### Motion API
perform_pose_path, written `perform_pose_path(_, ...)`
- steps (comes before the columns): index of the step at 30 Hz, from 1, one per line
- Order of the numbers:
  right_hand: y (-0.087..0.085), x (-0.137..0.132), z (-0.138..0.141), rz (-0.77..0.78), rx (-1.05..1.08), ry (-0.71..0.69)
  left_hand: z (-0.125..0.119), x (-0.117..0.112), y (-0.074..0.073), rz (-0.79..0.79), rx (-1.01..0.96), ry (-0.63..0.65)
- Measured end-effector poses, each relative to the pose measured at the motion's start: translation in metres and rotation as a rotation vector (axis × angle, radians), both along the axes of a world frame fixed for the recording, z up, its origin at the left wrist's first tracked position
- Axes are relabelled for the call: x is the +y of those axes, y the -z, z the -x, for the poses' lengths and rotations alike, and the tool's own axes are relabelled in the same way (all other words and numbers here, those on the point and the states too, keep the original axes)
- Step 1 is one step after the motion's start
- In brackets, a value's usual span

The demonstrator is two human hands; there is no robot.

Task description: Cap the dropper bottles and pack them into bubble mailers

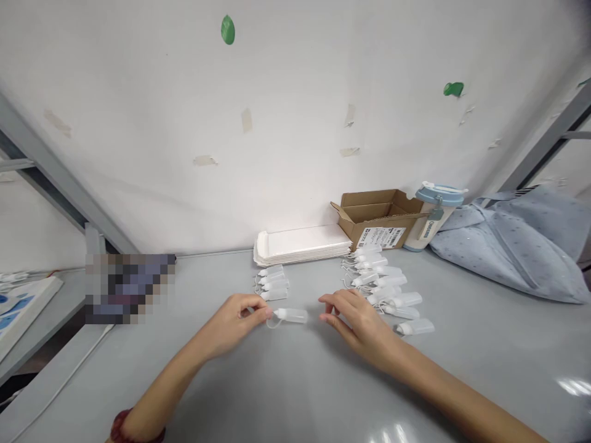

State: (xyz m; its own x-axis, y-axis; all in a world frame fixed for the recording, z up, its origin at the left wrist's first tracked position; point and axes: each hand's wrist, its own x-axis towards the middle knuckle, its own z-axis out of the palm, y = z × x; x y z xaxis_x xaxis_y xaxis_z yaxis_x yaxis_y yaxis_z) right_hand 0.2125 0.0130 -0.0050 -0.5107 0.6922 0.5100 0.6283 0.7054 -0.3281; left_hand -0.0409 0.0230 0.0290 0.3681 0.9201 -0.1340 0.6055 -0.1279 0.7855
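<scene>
Between my two hands is a small translucent squeeze bottle (pixel 293 315) with a white tip and a thin looped strap. My left hand (pixel 240 320) pinches the bottle at its tip end, thumb against forefinger. Just right of the bottle's base, my right hand (pixel 353 317) has its fingers apart, bent and holding nothing. Beyond my left hand lies a short row of similar bottles (pixel 276 284), side by side with tips to the left. A larger, looser group of such bottles (pixel 385 280) spreads behind and beside my right hand.
Against the wall sit a stack of white padded envelopes (pixel 302 242), an open cardboard box (pixel 376 221), a blue-lidded cup (pixel 431 218) and a pale blue fabric bag (pixel 512 246). At left, a white cable (pixel 69 378) crosses the grey table (pixel 258 394) near a blurred-out dark item (pixel 129 289).
</scene>
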Motion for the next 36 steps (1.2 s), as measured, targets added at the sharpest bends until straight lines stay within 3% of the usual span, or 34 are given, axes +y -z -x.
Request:
perform_pose_path(8,-0.009,0.046,-0.061,-0.165,-0.070,0.269,0.026,0.014,0.001,-0.006,0.060,-0.059)
perform_pose_path(14,-0.002,0.082,-0.096,-0.098,-0.236,0.480,0.027,0.014,0.009,0.034,0.160,-0.049)
perform_pose_path(23,0.002,0.098,-0.106,-0.067,-0.309,0.551,0.029,0.014,0.011,0.004,0.215,-0.077)
perform_pose_path(30,0.001,0.101,-0.111,-0.033,-0.297,0.554,0.019,0.008,0.014,-0.142,0.266,-0.182)
perform_pose_path(36,0.001,0.102,-0.110,-0.025,-0.206,0.501,-0.001,0.000,0.020,-0.316,0.322,-0.056)
